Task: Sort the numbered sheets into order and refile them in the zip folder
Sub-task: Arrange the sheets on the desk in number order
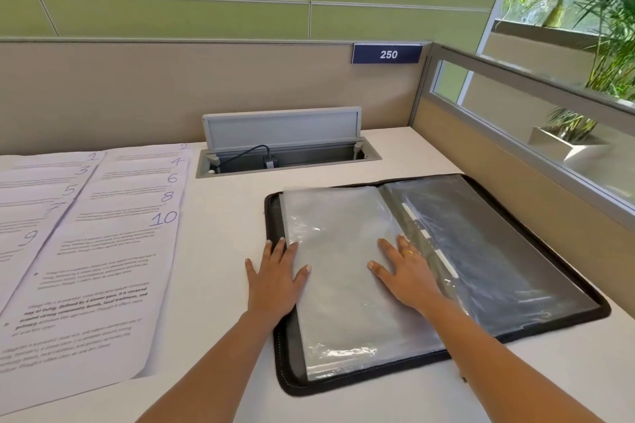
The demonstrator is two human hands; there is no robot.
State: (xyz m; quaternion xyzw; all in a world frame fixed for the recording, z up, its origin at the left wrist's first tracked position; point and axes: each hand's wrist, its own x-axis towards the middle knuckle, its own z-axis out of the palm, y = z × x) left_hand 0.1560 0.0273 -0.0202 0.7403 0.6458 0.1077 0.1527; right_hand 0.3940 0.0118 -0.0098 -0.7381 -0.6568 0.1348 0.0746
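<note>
While zip folder lies open, left hand, right hand rest flat on sleeve — grips wide, empty.

Glossy, crinkled clear plastic sleeves fill the black cloth-edged zip folder; at nine o'clock, matt white paper sheets lie on the smooth matt desk.

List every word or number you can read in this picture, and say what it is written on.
"250": on the blue sign.
"1", "3", "5", "7", "9": handwritten on the left sheets.
"2", "4", "6", "8", "10": handwritten on the right sheets.
Printed paragraphs on the sheets: too blurred to read.
On the zip folder: no text visible.
</note>
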